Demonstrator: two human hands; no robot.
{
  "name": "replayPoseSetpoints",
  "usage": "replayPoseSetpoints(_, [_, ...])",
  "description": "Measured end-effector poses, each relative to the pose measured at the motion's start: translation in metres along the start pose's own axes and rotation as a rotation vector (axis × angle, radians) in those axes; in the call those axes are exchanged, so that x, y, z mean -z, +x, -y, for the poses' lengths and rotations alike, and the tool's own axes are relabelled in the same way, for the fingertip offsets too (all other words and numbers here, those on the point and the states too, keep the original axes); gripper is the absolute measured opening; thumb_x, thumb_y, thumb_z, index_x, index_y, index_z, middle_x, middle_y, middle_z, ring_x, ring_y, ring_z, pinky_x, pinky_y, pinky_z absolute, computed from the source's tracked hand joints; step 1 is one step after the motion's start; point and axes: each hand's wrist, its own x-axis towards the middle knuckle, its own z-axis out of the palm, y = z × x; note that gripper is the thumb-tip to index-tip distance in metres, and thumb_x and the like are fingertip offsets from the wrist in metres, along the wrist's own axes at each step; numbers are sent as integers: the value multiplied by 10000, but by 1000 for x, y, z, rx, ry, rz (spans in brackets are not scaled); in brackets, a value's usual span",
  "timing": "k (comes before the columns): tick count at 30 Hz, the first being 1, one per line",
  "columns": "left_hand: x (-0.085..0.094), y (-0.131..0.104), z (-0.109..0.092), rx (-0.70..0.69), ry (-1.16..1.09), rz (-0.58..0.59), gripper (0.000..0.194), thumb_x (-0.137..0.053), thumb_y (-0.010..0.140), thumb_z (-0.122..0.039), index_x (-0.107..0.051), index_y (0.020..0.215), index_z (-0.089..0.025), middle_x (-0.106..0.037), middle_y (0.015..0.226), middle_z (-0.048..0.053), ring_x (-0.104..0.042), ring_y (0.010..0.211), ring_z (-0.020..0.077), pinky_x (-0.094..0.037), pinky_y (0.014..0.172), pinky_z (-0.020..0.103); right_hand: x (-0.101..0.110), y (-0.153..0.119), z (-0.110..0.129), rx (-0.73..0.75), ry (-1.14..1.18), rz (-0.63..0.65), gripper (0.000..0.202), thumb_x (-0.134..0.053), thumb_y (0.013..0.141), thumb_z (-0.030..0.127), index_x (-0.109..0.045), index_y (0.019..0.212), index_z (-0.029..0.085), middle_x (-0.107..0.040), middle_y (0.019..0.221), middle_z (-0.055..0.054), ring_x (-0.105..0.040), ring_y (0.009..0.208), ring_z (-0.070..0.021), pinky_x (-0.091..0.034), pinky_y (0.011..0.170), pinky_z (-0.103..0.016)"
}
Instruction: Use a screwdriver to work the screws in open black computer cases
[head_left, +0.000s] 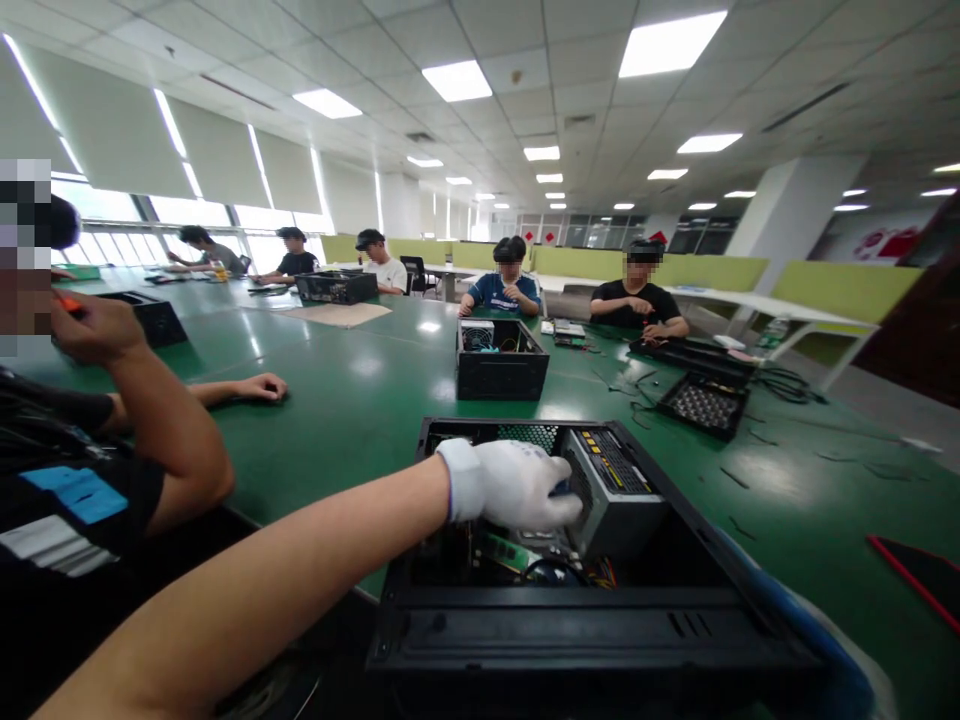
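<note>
White knit cloth wraps the left hand [525, 488], as the head view has it from above the person's forearm, and its fingers are bent against the vented face of the power supply [611, 488]. Whether they have a true grip on it, or on something just beside it, I cannot tell from here. The right hand I cannot see at all.

The power supply sits inside the open case [600, 625], toward its far right corner, label [615, 462] upward. The case rests on the green surface [337, 420].

By the look of it, that grey metal box would be dense and heavy for its bulk, quite stiff, with smooth sides that could slide under cloth. I'd take it by two opposite metal sides, or with a palm beneath, rather than by the vents. The green board [504, 552] and the wires [602, 573] low down beside it look far more fragile, so knuckles ought to stay clear of them
</note>
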Motion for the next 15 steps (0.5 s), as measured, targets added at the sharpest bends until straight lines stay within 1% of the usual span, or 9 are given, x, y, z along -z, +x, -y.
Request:
replayPoseSetpoints(1, [3, -17, 0, -27, 11, -58, 351, -468, 1031, -458, -698, 1047, -192, -762, 1032, 115, -747, 956, 281, -572, 845, 383, -8, -4, 3, -21, 15, -14, 384, -630, 691, 725, -725, 1057, 663, -651, 1439, 32, -451, 1457, -389, -369, 1200, -639])
replayPoseSetpoints(3, [7, -52, 0, -47, 6, -170, 293, -492, 1034, -418, -692, 947, -221, -753, 948, 77, -740, 879, 255, -560, 803, 361, -33, -8, 14, -66, 70, 61, 433, -628, 735, 708, -750, 1132, 585, -644, 1452, 42, -464, 1457, -389, -329, 1254, -608])
replayPoseSetpoints(5, [10, -87, -1, -28, -10, -258, 246, -507, 1035, -398, -676, 936, -248, -733, 919, 53, -721, 831, 238, -544, 762, 349, -68, -8, 26, -90, 141, 223, 527, -593, 810, 682, -712, 1294, 509, -634, 1471, 42, -472, 1463, -382, -315, 1260, -642])
replayPoseSetpoints(6, [8, -103, -2, -11, -23, -291, 224, -506, 1034, -393, -666, 946, -263, -723, 917, 46, -708, 806, 231, -533, 731, 347, -87, -6, 31, -84, 170, 303, 540, -574, 852, 654, -677, 1356, 492, -624, 1483, 50, -474, 1467, -369, -322, 1258, -643])
replayPoseSetpoints(8, [-1, -131, -3, 21, -68, -352, 203, -495, 1028, -387, -643, 927, -292, -704, 906, 41, -679, 747, 222, -503, 660, 350, -125, -1, 38, -26, 198, 417, 530, -536, 934, 587, -605, 1447, 473, -583, 1527, 72, -455, 1491, -324, -286, 1285, -602])
replayPoseSetpoints(10, [-21, -152, -2, 21, -116, -432, 239, -458, 1023, -385, -622, 868, -308, -688, 877, 52, -656, 703, 223, -472, 602, 361, -162, 4, 42, 98, 169, 489, 528, -523, 981, 548, -575, 1491, 422, -549, 1564, 67, -412, 1523, -296, -189, 1320, -563])
replayPoseSetpoints(12, [-52, -164, 1, -7, -135, -524, 313, -399, 1033, -393, -612, 822, -305, -678, 851, 68, -648, 678, 227, -451, 558, 371, -199, 8, 46, 241, 111, 565, 564, -528, 989, 571, -560, 1516, 373, -526, 1588, 47, -336, 1563, -291, -120, 1332, -543])
replayPoseSetpoints(13, [-69, -167, 4, -23, -143, -559, 339, -371, 1042, -383, -613, 820, -297, -672, 834, 69, -646, 665, 223, -448, 538, 368, -218, 10, 49, 296, 85, 611, 603, -540, 979, 599, -541, 1534, 362, -520, 1594, 36, -302, 1577, -295, -115, 1333, -538])
replayPoseSetpoints(15, [-107, -168, 12, -25, -181, -595, 300, -401, 1036, -343, -625, 845, -285, -664, 813, 61, -656, 667, 212, -489, 549, 349, -259, 13, 56, 329, 57, 673, 655, -510, 983, 641, -478, 1577, 365, -530, 1585, 25, -271, 1589, -287, -136, 1330, -535])
